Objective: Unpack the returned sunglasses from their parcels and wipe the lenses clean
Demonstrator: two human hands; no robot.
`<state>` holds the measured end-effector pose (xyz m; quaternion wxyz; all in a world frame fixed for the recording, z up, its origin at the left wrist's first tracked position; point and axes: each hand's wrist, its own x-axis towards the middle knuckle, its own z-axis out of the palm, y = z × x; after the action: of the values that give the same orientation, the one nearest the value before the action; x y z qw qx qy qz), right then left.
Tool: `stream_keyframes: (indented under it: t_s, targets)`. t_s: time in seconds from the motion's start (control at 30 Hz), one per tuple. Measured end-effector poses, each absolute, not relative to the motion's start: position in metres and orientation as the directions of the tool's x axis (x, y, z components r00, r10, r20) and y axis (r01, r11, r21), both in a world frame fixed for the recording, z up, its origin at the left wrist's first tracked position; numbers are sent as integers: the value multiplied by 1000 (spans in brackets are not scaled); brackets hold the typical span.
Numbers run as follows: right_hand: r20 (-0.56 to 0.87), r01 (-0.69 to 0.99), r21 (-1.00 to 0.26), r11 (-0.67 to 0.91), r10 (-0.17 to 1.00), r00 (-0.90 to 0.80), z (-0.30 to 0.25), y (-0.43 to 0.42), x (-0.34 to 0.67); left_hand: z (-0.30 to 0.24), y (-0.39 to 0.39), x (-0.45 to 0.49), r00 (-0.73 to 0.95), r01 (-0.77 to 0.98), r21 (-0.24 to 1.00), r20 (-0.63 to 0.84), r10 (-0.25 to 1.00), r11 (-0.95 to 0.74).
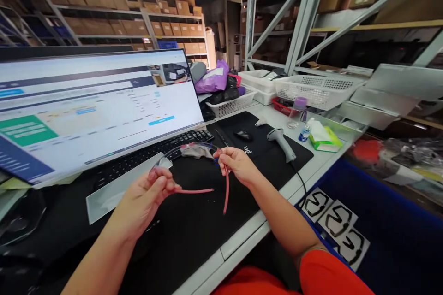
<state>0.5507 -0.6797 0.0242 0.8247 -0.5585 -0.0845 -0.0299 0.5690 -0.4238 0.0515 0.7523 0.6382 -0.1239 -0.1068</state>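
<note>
A clear, curved band [180,146] with two thin pink arms arches between my hands above the black desk mat [194,221]. My left hand [150,196] is closed on its left end, and one pink arm [195,191] points right from the fingers. Pinched in my right hand [233,163] is the other end, with the second pink arm [226,191] hanging down. Whether the band is a visor or a pair of glasses, I cannot tell. A crumpled pale piece [197,151] shows behind the arc; I cannot tell if it touches the band.
A monitor [104,106] and black keyboard [187,137] stand on the left. Right of my hands lie a mouse [243,135] and a corded barcode scanner [282,144]. White baskets [311,90] line the back. Below the desk edge is a blue bin [391,221] with printed cards.
</note>
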Motion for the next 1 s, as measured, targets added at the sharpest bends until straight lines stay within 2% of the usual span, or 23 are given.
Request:
stream_keyframes:
  t_s: [0.13,0.27,0.4,0.5,0.67,0.77,0.83,0.87,0.9,0.93,1.0]
  targets:
    - [265,255,-907,336,-14,964,26,-683,549,48,-417,571,935,-65,997,43,-352,-49]
    - [336,352,-902,252,-102,936,24,-688,550,44,-417,573,902,-167,951,41,-431,-260]
    - [420,429,-899,89,-102,902,26,-689,544,36,-415,574,858,-296,928,155,-489,-225]
    - [512,509,-858,-69,-28,858,32,-688,535,32,-408,574,849,-361,897,203,-488,-255]
    - [614,658,-657,-367,246,750,45,-682,522,44,-409,564,901,-349,816,157,-404,-460]
    - [616,718,-528,-454,378,692,54,-682,513,56,-418,555,904,-316,809,98,-417,-496]
    - [610,721,-481,-500,400,684,61,-693,506,62,-423,550,910,-287,822,75,-407,-492]
    - [628,702,-473,-533,355,693,64,-705,502,64,-424,548,920,-267,834,71,-386,-483]
    - [661,662,-483,-573,257,705,66,-720,499,65,-424,548,933,-242,848,70,-354,-471]
    - [696,599,-510,-617,114,709,68,-740,496,65,-423,548,945,-215,860,63,-322,-462]
    - [715,409,-641,-650,-310,627,70,-791,492,65,-419,551,969,-153,884,47,-242,-441]
